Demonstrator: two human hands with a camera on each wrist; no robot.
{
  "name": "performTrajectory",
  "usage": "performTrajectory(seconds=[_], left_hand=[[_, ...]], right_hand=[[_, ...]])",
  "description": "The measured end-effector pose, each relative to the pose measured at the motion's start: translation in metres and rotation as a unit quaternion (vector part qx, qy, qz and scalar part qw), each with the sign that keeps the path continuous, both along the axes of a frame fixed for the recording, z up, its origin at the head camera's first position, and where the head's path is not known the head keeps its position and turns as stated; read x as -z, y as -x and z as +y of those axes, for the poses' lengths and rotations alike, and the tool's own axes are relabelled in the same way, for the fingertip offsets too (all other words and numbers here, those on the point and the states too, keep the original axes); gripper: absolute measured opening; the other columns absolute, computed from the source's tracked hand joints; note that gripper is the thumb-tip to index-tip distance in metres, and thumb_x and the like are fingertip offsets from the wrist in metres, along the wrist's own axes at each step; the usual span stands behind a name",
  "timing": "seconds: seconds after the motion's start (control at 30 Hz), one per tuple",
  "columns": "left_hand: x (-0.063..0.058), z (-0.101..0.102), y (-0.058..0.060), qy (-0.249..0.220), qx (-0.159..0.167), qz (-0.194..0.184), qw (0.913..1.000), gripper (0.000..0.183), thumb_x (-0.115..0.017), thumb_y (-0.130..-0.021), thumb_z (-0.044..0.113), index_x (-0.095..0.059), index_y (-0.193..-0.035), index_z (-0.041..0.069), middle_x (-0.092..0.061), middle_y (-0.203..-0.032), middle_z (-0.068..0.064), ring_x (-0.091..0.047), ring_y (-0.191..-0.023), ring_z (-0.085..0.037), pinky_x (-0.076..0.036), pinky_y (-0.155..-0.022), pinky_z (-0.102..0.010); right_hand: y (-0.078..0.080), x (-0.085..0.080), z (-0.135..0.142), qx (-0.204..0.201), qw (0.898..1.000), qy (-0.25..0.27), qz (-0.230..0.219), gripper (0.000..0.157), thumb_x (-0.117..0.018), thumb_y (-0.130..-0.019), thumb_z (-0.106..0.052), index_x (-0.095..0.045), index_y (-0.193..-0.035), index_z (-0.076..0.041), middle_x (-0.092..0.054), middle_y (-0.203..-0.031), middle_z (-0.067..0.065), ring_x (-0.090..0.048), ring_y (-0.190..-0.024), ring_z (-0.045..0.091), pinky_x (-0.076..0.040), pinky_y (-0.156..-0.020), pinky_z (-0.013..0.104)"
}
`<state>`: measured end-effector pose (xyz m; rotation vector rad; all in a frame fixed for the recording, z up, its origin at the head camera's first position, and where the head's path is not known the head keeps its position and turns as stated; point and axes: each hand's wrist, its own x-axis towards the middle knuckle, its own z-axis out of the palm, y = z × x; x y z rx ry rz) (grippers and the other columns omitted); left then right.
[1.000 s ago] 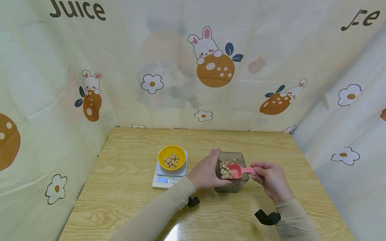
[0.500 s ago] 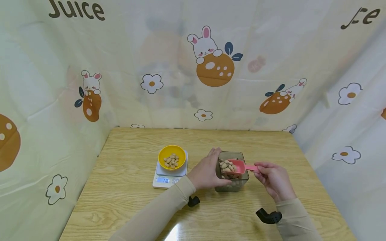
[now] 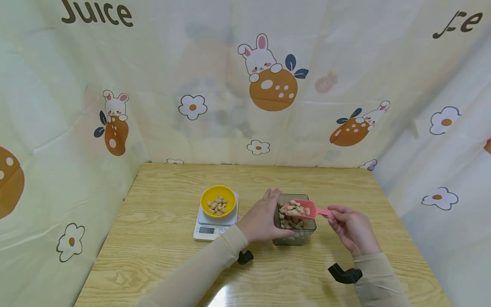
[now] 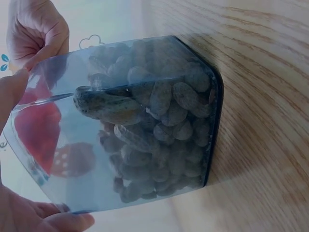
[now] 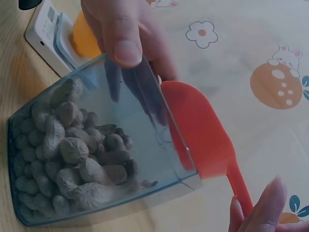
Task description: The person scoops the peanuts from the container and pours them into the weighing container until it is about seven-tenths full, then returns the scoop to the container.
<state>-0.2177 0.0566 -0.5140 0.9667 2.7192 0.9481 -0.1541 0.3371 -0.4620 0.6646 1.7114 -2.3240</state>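
Scoop of peanuts in right hand's pinch — container in left hand's grip

Head view: from above, facing forward and down, widest; covers wood-grain table and cream printed curtain behind. Left wrist view: close up, low, turned sideways, facing see-through grey square-sided container. Right wrist view: also close, tilted, facing it from the right, white digital scale beyond. Both wrist views share container and pinkish-red plastic scoop.
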Motion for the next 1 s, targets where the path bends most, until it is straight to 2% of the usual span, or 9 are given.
performTrajectory(seconds=[0.17, 0.43, 0.6, 0.77, 1.0], left_hand=[[0.0, -0.004, -0.001, 0.006, 0.007, 0.007, 0.9999, 0.128, -0.079, -0.081, 0.079, -0.013, -0.174, 0.02, -0.019, -0.182, -0.006, -0.016, -0.17, -0.032, -0.031, -0.133, -0.055], [-0.01, -0.019, -0.003, 0.03, 0.036, 0.02, 0.9987, 0.11, -0.056, -0.097, 0.079, -0.012, -0.175, 0.015, -0.008, -0.183, -0.005, -0.01, -0.171, -0.029, -0.029, -0.134, -0.057], [-0.014, -0.034, -0.004, 0.039, 0.023, 0.041, 0.9981, 0.105, -0.058, -0.099, 0.075, -0.016, -0.174, 0.015, -0.007, -0.183, -0.005, -0.011, -0.17, -0.03, -0.03, -0.133, -0.059], [-0.02, -0.057, -0.005, 0.04, 0.012, 0.054, 0.9976, 0.103, -0.056, -0.1, 0.074, -0.014, -0.175, 0.016, -0.006, -0.183, -0.006, -0.012, -0.17, -0.032, -0.026, -0.133, -0.061], [-0.024, -0.096, 0.0, 0.041, -0.029, 0.076, 0.9958, 0.104, -0.049, -0.1, 0.079, -0.018, -0.174, 0.013, -0.021, -0.181, -0.009, -0.019, -0.169, -0.033, -0.021, -0.137, -0.053]], right_hand=[[0.001, -0.005, 0.002, 0.0, 1.0, 0.012, 0.011, 0.041, -0.047, -0.114, -0.008, -0.081, -0.094, -0.02, -0.074, -0.096, -0.002, -0.07, -0.079, 0.003, -0.062, -0.079, 0.014], [0.004, -0.013, -0.002, -0.004, 0.999, 0.013, 0.035, 0.036, -0.05, -0.113, -0.008, -0.081, -0.097, -0.019, -0.073, -0.1, -0.001, -0.07, -0.082, 0.004, -0.063, -0.081, 0.015], [0.01, -0.019, -0.011, -0.01, 0.999, 0.016, 0.044, 0.034, -0.052, -0.112, -0.008, -0.08, -0.097, -0.018, -0.072, -0.1, -0.001, -0.071, -0.081, 0.004, -0.063, -0.08, 0.016], [0.018, -0.024, -0.023, -0.018, 0.998, 0.015, 0.051, 0.035, -0.05, -0.113, -0.007, -0.08, -0.097, -0.017, -0.07, -0.097, -0.001, -0.07, -0.079, 0.005, -0.063, -0.079, 0.016], [0.03, -0.029, -0.04, -0.026, 0.998, -0.003, 0.061, 0.032, -0.052, -0.112, -0.008, -0.08, -0.099, -0.017, -0.071, -0.093, 0.0, -0.068, -0.077, 0.006, -0.063, -0.077, 0.016]])
